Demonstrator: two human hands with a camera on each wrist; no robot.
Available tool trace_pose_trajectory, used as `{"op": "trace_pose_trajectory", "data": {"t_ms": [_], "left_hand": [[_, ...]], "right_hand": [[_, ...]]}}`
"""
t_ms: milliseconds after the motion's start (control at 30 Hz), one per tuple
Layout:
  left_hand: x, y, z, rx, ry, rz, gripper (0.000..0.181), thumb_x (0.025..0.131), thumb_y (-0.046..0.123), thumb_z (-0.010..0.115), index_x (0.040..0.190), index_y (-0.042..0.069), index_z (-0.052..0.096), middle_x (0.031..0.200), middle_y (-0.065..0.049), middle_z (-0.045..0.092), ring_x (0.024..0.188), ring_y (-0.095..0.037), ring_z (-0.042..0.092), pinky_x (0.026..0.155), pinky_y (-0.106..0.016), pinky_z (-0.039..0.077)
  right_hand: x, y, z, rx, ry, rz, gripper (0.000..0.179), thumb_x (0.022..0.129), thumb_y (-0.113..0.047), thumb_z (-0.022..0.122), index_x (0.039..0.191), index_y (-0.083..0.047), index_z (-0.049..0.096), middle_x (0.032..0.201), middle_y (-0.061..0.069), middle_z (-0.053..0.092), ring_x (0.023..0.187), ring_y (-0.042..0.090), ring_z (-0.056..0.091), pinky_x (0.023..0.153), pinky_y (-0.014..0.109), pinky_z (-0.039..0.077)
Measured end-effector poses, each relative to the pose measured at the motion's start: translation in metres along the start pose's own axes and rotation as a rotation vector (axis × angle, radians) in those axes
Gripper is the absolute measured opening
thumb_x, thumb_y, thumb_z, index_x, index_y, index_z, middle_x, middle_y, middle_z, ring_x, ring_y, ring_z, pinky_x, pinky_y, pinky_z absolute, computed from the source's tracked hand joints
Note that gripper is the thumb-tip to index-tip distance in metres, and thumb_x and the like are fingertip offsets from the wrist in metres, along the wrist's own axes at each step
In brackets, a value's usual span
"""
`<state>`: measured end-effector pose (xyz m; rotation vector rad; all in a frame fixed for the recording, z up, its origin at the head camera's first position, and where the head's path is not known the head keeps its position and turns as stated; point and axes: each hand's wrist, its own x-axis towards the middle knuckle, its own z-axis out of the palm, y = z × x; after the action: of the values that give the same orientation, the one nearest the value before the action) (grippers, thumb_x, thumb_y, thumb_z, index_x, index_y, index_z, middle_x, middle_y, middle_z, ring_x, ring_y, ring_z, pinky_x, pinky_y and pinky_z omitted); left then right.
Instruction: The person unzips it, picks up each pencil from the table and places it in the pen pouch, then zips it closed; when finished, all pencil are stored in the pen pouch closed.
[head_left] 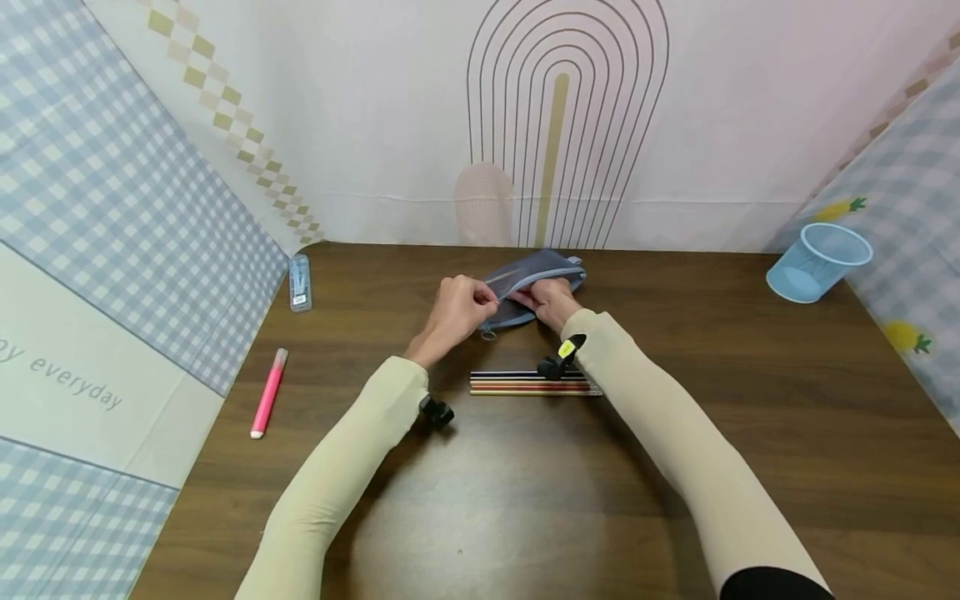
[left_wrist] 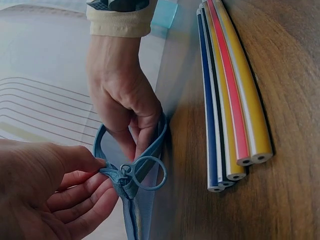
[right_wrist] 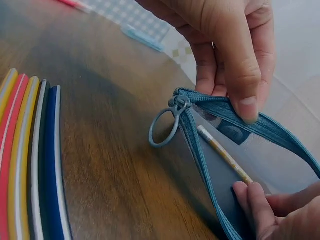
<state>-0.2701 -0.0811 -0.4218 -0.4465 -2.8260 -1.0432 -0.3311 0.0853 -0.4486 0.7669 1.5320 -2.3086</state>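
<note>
A blue zip pencil pouch (head_left: 534, 265) of see-through mesh lies at the back of the table, its zip undone. My left hand (head_left: 459, 307) pinches the pouch's zip edge between thumb and fingers, close to the ring-shaped zip pull (right_wrist: 165, 129). Through the opening, my right hand (head_left: 551, 302) reaches inside. Its fingertips pinch a yellowish pencil (right_wrist: 225, 154) with a white end, which lies within the pouch in the right wrist view. Nearer to me, a row of striped pencils (head_left: 517, 387) in blue, dark, yellow and red lies side by side, partly beneath my right wrist.
A pink marker (head_left: 269, 393) lies at the left of the table. Behind it, a small light-blue case (head_left: 300, 283) rests by the cloth. The blue mesh cup (head_left: 817, 262) stands at the far right. A patterned cloth (head_left: 390, 125) hangs along the back edge.
</note>
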Motion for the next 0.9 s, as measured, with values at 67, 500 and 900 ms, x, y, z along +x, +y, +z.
{"op": "trace_pose_trajectory", "data": {"t_ms": [67,500,900], "left_hand": [[0.001,0.000,0.000,0.000,-0.001,-0.005,0.009,0.088,0.012,0.073,0.086,0.008,0.080,0.081,-0.004,0.078,0.071,-0.012,0.067,0.065,-0.022,0.051],[-0.002,-0.004,-0.001,-0.016,0.015,-0.013,0.009,0.089,0.011,0.073,0.088,0.006,0.081,0.084,-0.006,0.078,0.074,-0.014,0.068,0.071,-0.027,0.055],[-0.001,0.000,0.000,-0.004,0.001,0.006,0.010,0.088,0.009,0.071,0.088,0.006,0.080,0.084,-0.006,0.078,0.074,-0.016,0.069,0.071,-0.027,0.056]], "right_hand": [[-0.002,-0.001,-0.003,0.000,-0.038,0.020,0.046,0.088,0.028,0.045,0.126,0.008,0.062,0.059,0.005,0.068,0.055,0.014,0.069,0.075,0.026,0.061],[-0.055,-0.018,-0.040,-0.902,-0.478,-0.223,0.024,0.100,-0.003,0.058,0.114,0.013,0.067,0.085,0.014,0.076,0.073,0.015,0.073,0.077,0.035,0.062],[-0.092,-0.009,-0.054,-1.687,-0.857,-0.888,0.006,0.087,-0.004,0.074,0.084,-0.008,0.077,0.079,-0.001,0.073,0.072,0.006,0.062,0.068,0.027,0.054]]}}
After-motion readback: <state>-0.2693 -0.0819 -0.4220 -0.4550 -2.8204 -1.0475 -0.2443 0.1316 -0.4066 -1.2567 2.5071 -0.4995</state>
